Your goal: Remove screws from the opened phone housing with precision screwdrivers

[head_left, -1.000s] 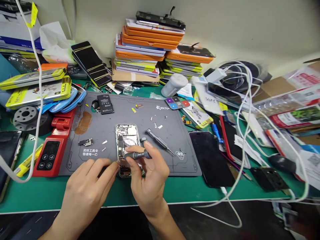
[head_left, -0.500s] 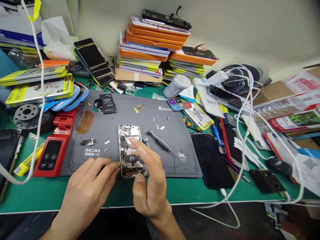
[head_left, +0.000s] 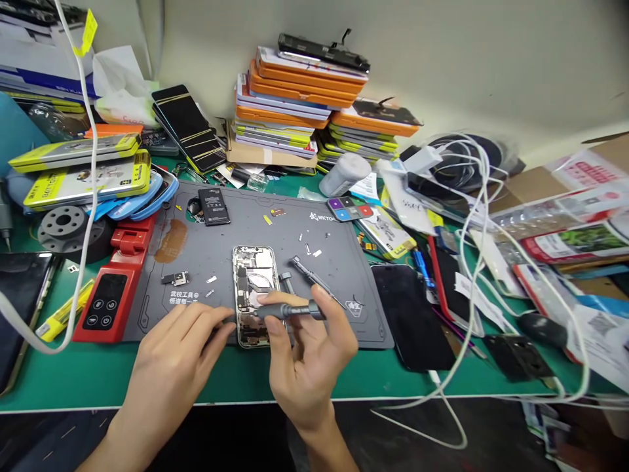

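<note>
An opened phone with bare inner parts lies upright on the grey mat. My right hand holds a grey screwdriver between its fingers, almost level, its left end over the phone's middle. At the phone's left edge is my left hand, thumb and fingers pinched together around a small dark piece that I cannot make out. Behind my right hand a second screwdriver lies on the mat, and a small grey tool is beside the phone. A black battery lies further back.
A red device stands left of the mat, with a dark phone beyond it. To the right are a black phone and looping white cables. Stacked orange boxes rise at the back. Small metal parts dot the mat.
My right hand has turned and moved right, and the screwdriver in it now lies nearly level and shows along its length. My left hand stays by the phone's left edge. The view has shifted slightly.
</note>
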### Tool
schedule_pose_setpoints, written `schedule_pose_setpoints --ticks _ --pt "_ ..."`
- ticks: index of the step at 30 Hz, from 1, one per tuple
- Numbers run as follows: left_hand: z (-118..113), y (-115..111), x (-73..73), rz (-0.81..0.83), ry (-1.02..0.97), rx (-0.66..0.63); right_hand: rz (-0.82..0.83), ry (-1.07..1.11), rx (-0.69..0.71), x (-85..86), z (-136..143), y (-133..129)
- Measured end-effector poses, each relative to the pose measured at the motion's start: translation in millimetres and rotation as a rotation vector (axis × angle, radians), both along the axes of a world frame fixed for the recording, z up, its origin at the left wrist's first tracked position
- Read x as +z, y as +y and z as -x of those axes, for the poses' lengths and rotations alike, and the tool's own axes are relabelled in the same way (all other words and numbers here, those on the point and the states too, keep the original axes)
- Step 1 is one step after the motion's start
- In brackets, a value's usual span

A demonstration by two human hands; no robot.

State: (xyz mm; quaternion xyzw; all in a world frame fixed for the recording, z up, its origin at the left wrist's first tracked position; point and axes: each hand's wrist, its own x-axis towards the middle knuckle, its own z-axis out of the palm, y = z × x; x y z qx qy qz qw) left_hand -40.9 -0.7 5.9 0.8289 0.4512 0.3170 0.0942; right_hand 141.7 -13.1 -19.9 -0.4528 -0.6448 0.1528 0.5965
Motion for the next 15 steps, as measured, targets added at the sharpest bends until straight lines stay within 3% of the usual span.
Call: schedule_pose_setpoints --ticks 5,8,11,13,15 --pt "2 1 0.0 -0.02 0.043 -0.05 -0.029 0.026 0.085 4.0 4 -4" --pt "5 1 -1.6 -0.008 0.031 -0.041 -0.114 0.085 -0.164 12.7 -7 1" --pt "7 2 -3.6 -0.02 0.013 -0.054 -0.18 0.178 -0.478 23.6 -42 7" --pt "8 3 -4.8 -0.03 0.011 -0.065 -0.057 -0.014 -0.557 29.5 -71 7" --pt "8 4 -6.2 -0.047 0.015 -0.067 0.136 -0.339 -0.486 32.5 -93 5"
